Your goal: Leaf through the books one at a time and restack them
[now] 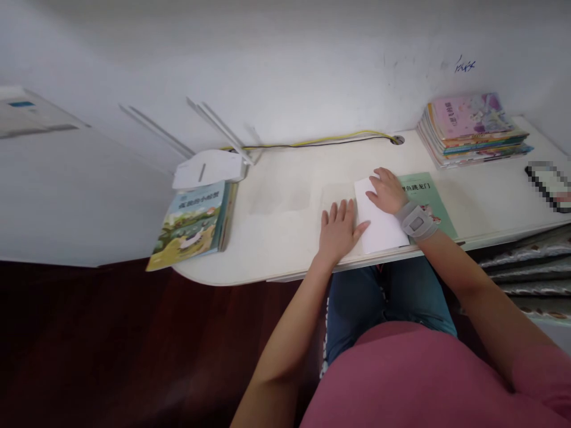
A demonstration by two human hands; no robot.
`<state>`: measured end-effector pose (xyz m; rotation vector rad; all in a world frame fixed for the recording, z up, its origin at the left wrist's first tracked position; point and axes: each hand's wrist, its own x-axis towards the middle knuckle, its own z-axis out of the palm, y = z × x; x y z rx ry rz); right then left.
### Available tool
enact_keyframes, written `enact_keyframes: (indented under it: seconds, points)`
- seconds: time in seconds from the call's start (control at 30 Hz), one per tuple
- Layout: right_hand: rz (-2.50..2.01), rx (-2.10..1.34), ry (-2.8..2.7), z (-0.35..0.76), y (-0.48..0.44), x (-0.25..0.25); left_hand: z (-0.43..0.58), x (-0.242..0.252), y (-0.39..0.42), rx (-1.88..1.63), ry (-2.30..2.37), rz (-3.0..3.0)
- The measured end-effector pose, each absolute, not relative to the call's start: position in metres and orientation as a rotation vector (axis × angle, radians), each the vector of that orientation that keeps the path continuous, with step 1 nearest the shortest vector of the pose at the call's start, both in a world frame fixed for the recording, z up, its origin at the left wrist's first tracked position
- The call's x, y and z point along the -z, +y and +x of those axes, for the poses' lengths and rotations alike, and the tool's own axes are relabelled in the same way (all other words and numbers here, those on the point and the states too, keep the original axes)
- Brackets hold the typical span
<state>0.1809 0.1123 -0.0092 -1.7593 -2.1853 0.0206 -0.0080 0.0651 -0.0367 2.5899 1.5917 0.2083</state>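
Because the thin white paper sheet (pixel 381 220) lies partly over a smooth green book (pixel 435 199), it could slide off the glossy cover if pressed unevenly. Left hand (pixel 339 232) sits open and flat on the surface (pixel 276 241), thumb by the sheet's edge; right hand (pixel 387 191) rests on top, fingers lightly curled, not gripping.

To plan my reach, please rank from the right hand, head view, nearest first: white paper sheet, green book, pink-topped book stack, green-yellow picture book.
1. White paper sheet, under right hand.
2. Green book, just right.
3. Pink-topped book stack, back right.
4. Green-yellow picture book, far left.
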Motion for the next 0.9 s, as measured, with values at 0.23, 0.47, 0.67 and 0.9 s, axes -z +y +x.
enact_keyframes:
  seconds: [0.23,0.47,0.67,0.9]
  points:
    - [-1.679,-0.343,-2.045,0.193,0.095,0.021,-0.011,0.039,0.067,-0.267,1.581,2.551]
    - [-1.596,-0.423,-1.97,0.2,0.039,0.039,-0.019,0.044,0.071,-0.441,1.508,2.422]
    - [-1.661,-0.38,-2.048,0.192,0.039,0.042,-0.039,0.05,0.069,-0.613,1.423,2.297]
    - [-1.558,-0.386,-2.086,0.196,0.038,0.045,-0.045,0.051,0.067,-0.644,1.407,2.266]
